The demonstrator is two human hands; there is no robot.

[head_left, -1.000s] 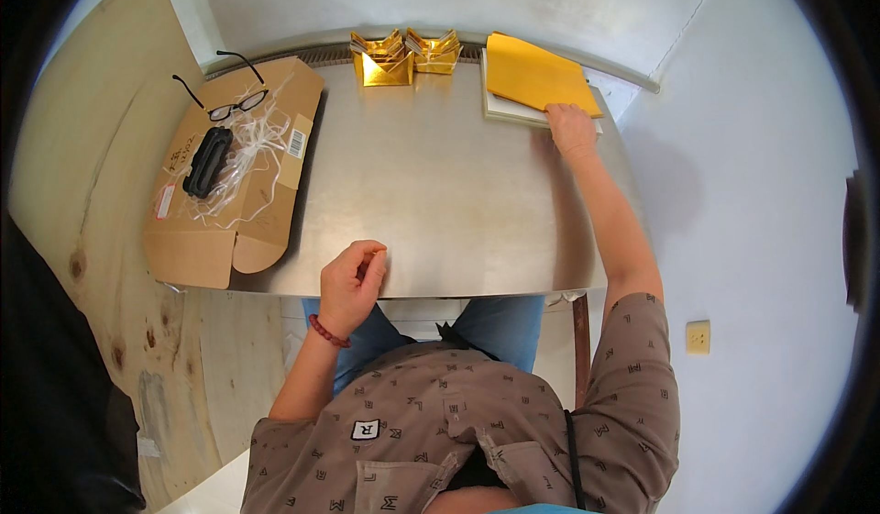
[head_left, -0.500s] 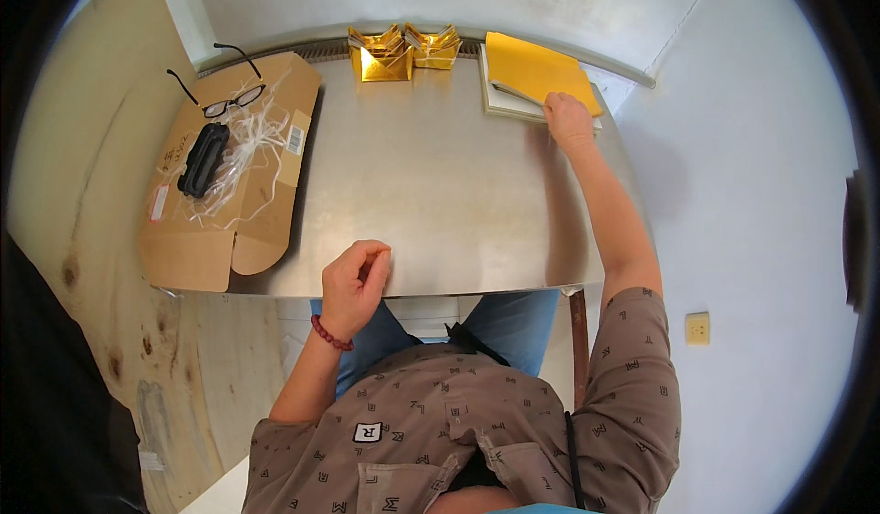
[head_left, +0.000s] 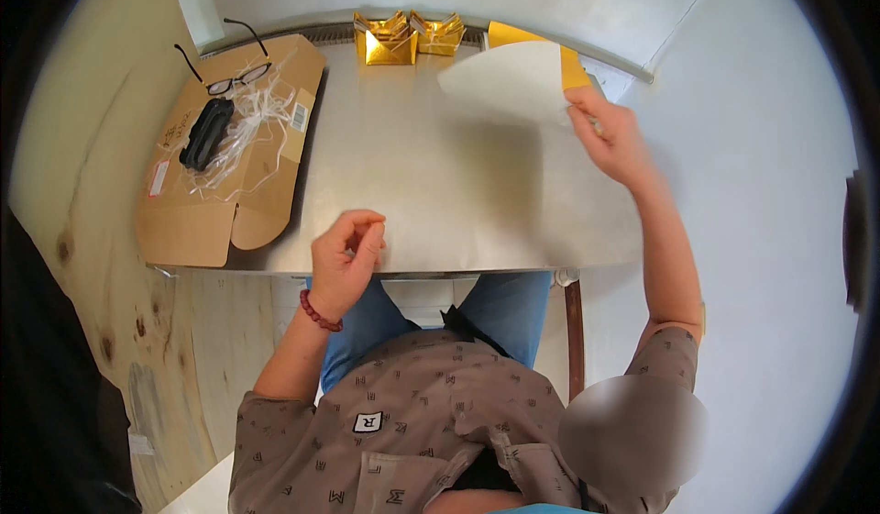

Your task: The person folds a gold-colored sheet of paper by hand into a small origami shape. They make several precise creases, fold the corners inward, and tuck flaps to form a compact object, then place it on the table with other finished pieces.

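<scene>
My right hand (head_left: 605,138) is closed on the near right corner of a sheet of paper (head_left: 513,81), raised and bent, its pale side showing. Below and behind it lies a golden-yellow sheet (head_left: 576,72) at the far right of the table, and the stack under it is mostly hidden. My left hand (head_left: 346,255) hovers over the table's near edge with curled fingers and the thumb against the index finger; no object shows in it. A dark red bead bracelet (head_left: 319,314) circles that wrist.
Two bundles of folded gold foil paper (head_left: 390,44) stand along the back edge of the metal table (head_left: 403,147). On the left, a flattened cardboard box (head_left: 206,225) carries eyeglasses (head_left: 240,78), a black case (head_left: 208,134) and tangled white strings (head_left: 252,129). Walls border the table.
My right hand has lifted a sheet off the stack and moved slightly right, turning the sheet's pale side up. My left hand keeps its curl above the near edge.
</scene>
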